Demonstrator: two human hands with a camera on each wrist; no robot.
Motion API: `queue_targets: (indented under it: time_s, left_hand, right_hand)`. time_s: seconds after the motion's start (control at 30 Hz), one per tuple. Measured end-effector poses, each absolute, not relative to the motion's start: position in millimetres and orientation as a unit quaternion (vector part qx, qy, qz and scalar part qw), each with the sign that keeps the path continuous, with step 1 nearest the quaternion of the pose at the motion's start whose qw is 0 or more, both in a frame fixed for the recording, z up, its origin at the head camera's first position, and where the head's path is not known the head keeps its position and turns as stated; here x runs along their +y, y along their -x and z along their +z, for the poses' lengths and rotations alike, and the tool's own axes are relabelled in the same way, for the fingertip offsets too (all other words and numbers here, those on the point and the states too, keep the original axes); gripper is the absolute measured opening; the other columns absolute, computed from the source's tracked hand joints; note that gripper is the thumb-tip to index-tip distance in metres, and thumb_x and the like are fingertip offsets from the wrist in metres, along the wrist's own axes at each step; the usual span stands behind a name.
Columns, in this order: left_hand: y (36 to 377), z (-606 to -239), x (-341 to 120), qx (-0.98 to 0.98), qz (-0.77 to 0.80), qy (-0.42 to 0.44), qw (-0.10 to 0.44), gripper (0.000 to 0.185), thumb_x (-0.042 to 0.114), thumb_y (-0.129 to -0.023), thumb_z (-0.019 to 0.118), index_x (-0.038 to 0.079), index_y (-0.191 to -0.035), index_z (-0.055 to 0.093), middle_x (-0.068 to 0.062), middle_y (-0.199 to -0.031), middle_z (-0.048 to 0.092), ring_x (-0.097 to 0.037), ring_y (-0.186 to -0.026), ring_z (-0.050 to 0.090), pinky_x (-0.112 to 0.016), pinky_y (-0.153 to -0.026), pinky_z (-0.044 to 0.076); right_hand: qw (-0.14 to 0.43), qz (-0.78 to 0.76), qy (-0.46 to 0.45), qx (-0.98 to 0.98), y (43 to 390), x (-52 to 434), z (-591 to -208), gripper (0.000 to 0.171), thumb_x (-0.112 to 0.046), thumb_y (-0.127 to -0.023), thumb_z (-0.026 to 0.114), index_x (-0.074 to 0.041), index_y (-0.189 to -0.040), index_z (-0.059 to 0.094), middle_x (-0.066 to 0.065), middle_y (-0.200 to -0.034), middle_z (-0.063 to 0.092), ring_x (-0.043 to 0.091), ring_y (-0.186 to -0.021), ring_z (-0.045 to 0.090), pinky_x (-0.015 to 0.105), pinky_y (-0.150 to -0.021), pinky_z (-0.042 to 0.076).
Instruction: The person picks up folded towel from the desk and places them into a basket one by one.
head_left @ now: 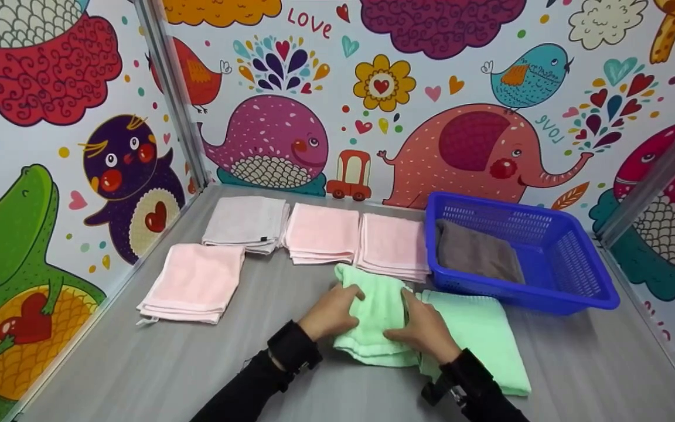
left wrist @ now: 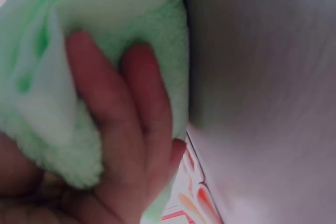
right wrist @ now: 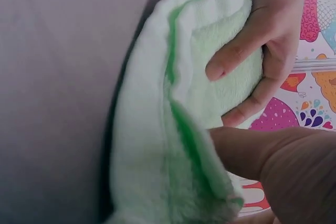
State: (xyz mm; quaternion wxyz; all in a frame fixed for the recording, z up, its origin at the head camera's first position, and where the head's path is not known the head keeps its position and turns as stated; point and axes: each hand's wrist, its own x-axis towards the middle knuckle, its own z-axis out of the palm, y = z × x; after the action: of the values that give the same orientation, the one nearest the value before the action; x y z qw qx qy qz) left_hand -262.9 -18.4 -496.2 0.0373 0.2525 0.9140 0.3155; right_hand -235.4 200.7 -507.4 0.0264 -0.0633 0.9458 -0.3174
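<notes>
A folded light green towel lies between the two hands in the head view, its layers a little uneven at the near edge. The left hand grips its left side, thumb on the near part; in the left wrist view, fingers lie along the fluffy cloth. At the right side, the right hand holds the towel, with its thumb at a fold between layers in the right wrist view. A second green towel, folded flat, lies just right of it, partly behind the right hand and wrist.
A blue plastic basket at the back right holds a folded grey-brown towel. Along the back lie a folded pale grey towel and two pink towels. Another pink towel lies at left. Patterned panels wall the grey table.
</notes>
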Motion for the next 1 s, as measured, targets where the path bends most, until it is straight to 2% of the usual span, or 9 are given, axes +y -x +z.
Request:
queue_targets:
  time_s: [0.1, 0.17, 0.27, 0.3, 0.37, 0.47, 0.7, 1.0]
  left_hand:
    - [264.0, -497.0, -18.9, 0.914, 0.316, -0.254, 0.039, 0.045, -0.004, -0.074, 0.071, -0.001, -0.119, 0.065, -0.021, -0.121, 0.067, -0.032, -0.110, 0.061, -0.043, -0.095, 0.053]
    - [264.9, -497.7, -18.9, 0.913, 0.316, -0.254, 0.042, 0.045, -0.003, -0.075, 0.071, -0.001, -0.120, 0.065, -0.021, -0.121, 0.066, -0.032, -0.109, 0.061, -0.043, -0.094, 0.054]
    - [266.3, -499.7, -18.8, 0.914, 0.315, -0.252, 0.047, 0.045, -0.002, -0.076, 0.073, 0.000, -0.120, 0.065, -0.021, -0.122, 0.066, -0.032, -0.109, 0.061, -0.042, -0.094, 0.054]
    - [266.6, -500.1, -18.8, 0.914, 0.315, -0.251, 0.048, 0.045, -0.002, -0.076, 0.073, 0.000, -0.120, 0.065, -0.021, -0.122, 0.066, -0.032, -0.110, 0.062, -0.043, -0.094, 0.054]
    - [267.1, -500.6, -19.0, 0.914, 0.315, -0.251, 0.049, 0.045, -0.001, -0.076, 0.074, 0.000, -0.120, 0.065, -0.021, -0.122, 0.065, -0.032, -0.110, 0.062, -0.043, -0.095, 0.054]
    - [267.3, -500.6, -19.5, 0.914, 0.316, -0.250, 0.051, 0.044, -0.001, -0.077, 0.074, 0.000, -0.120, 0.065, -0.021, -0.123, 0.065, -0.032, -0.112, 0.061, -0.043, -0.096, 0.053]
    - [265.2, -493.3, -20.0, 0.909, 0.327, -0.252, 0.059, 0.046, -0.001, -0.077, 0.074, -0.001, -0.122, 0.065, -0.021, -0.125, 0.065, -0.033, -0.114, 0.061, -0.044, -0.099, 0.053]
    - [265.8, -482.7, -22.6, 0.899, 0.350, -0.259, 0.040, 0.046, 0.002, -0.081, 0.075, 0.001, -0.126, 0.065, -0.020, -0.130, 0.065, -0.036, -0.122, 0.060, -0.048, -0.105, 0.050]
  right_hand:
    - [0.027, -0.341, 0.083, 0.936, 234.5, 196.2, -509.4, 0.096, -0.015, -0.077, 0.086, 0.006, -0.156, 0.036, 0.029, -0.146, 0.056, 0.040, -0.121, 0.062, 0.048, -0.090, 0.053]
    - [0.027, -0.355, 0.104, 0.929, 235.0, 194.6, -511.5, 0.094, -0.008, -0.076, 0.081, 0.002, -0.157, 0.036, 0.027, -0.150, 0.053, 0.037, -0.124, 0.060, 0.044, -0.087, 0.050]
    - [0.032, -0.373, 0.131, 0.918, 236.3, 195.2, -514.3, 0.089, -0.003, -0.074, 0.077, -0.005, -0.156, 0.043, 0.022, -0.151, 0.053, 0.035, -0.127, 0.056, 0.045, -0.091, 0.046]
    - [0.034, -0.377, 0.140, 0.915, 237.2, 195.7, -515.2, 0.086, -0.002, -0.074, 0.077, -0.006, -0.154, 0.047, 0.020, -0.151, 0.053, 0.036, -0.131, 0.054, 0.047, -0.096, 0.046]
    - [0.038, -0.383, 0.154, 0.910, 238.9, 197.1, -516.5, 0.079, -0.002, -0.073, 0.077, -0.007, -0.148, 0.054, 0.019, -0.148, 0.057, 0.038, -0.135, 0.052, 0.054, -0.104, 0.045]
    - [0.040, -0.386, 0.168, 0.906, 241.3, 198.0, -516.8, 0.070, -0.002, -0.073, 0.076, -0.005, -0.141, 0.061, 0.020, -0.142, 0.061, 0.039, -0.133, 0.054, 0.060, -0.108, 0.044]
    - [0.015, -0.360, 0.173, 0.917, 241.4, 198.6, -512.7, 0.063, -0.001, -0.071, 0.075, -0.002, -0.133, 0.066, 0.018, -0.134, 0.067, 0.040, -0.125, 0.060, 0.061, -0.106, 0.046]
    - [-0.021, -0.360, 0.172, 0.917, 236.5, 204.4, -493.8, 0.060, -0.001, -0.077, 0.077, -0.007, -0.136, 0.066, 0.015, -0.137, 0.066, 0.046, -0.135, 0.053, 0.061, -0.105, 0.046]
